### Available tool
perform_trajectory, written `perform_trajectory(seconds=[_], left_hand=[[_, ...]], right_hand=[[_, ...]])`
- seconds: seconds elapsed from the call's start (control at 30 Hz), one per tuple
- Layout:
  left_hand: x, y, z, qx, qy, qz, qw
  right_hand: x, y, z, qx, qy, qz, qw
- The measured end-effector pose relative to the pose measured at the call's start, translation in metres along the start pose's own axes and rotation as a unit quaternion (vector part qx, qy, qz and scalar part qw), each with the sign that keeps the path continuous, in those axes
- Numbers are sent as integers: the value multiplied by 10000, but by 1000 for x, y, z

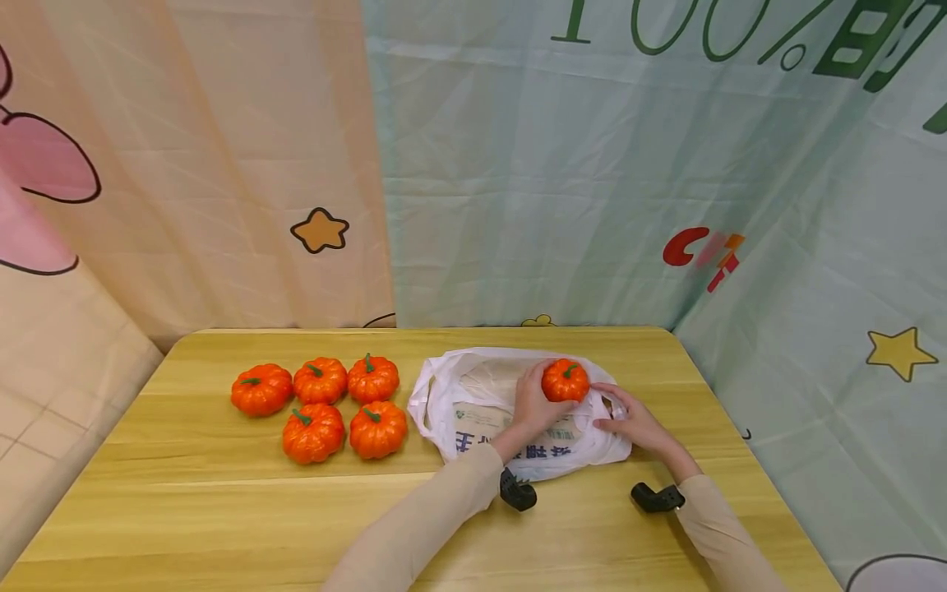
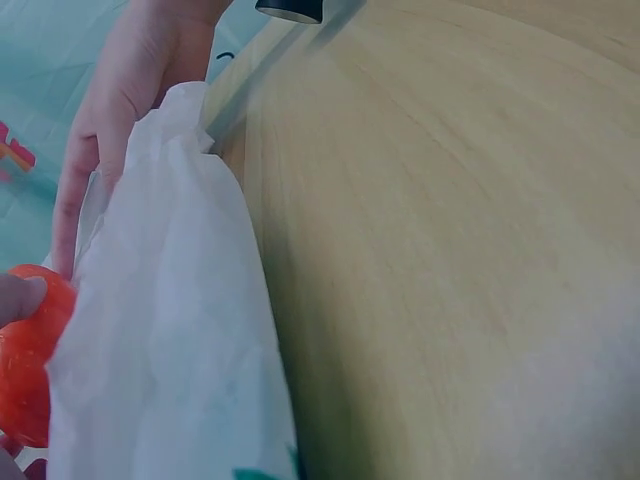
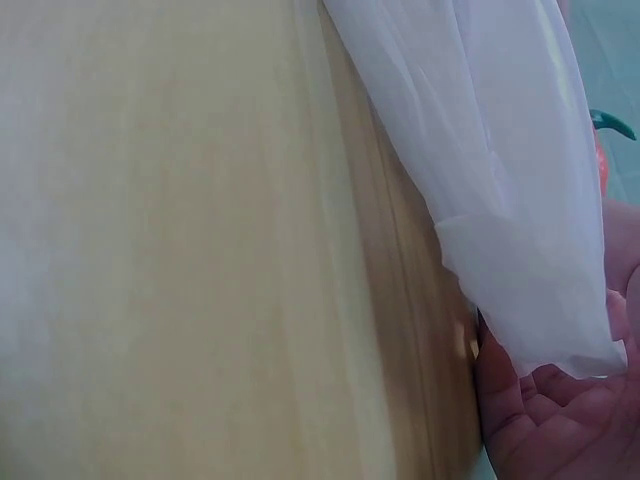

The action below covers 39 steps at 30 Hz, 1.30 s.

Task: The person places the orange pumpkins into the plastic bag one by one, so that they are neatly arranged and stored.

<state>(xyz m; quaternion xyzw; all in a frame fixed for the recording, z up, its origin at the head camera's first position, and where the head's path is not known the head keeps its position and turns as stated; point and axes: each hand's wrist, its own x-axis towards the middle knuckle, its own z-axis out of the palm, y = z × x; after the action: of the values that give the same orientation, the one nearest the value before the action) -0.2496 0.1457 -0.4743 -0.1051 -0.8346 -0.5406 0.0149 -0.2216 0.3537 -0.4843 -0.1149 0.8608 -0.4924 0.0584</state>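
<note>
My left hand (image 1: pixel 534 409) grips a small orange toy pumpkin (image 1: pixel 565 381) with a green stem, above the mouth of a white plastic bag (image 1: pixel 436 395). In the left wrist view, the thumb (image 2: pixel 18 298) lies against the pumpkin (image 2: pixel 22 370), beside the bag's raised side (image 2: pixel 170 320). At the bag's right edge, my right hand (image 1: pixel 636 422) holds the plastic rim. Curled fingers (image 3: pixel 560 410) show under the bag's edge (image 3: pixel 530 270) in the right wrist view. Printed beige material (image 1: pixel 477 419) with dark lettering shows inside the bag.
Several more orange pumpkins (image 1: pixel 314 433) stand in two rows on the wooden table (image 1: pixel 222 510), left of the bag. Printed fabric curtains (image 1: pixel 533 205) hang behind the table and along its right side. Each wrist wears a black device (image 1: pixel 518 491).
</note>
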Motion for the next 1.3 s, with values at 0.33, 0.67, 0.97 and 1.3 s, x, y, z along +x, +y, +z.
perform_trajectory(seconds=[0.33, 0.67, 0.97, 1.3], left_hand=[[-5, 7, -8, 82, 60, -34, 9999], [-15, 20, -30, 221, 88, 85, 9997], [-29, 23, -69, -6, 206, 260, 9995], [-38, 25, -116, -218, 356, 586, 9974]], right_hand=[[-1, -3, -1, -6, 4, -4, 10000], [0, 0, 0, -73, 28, 122, 9999], [1, -5, -1, -141, 20, 241, 9996], [1, -6, 0, -228, -42, 256, 9994]])
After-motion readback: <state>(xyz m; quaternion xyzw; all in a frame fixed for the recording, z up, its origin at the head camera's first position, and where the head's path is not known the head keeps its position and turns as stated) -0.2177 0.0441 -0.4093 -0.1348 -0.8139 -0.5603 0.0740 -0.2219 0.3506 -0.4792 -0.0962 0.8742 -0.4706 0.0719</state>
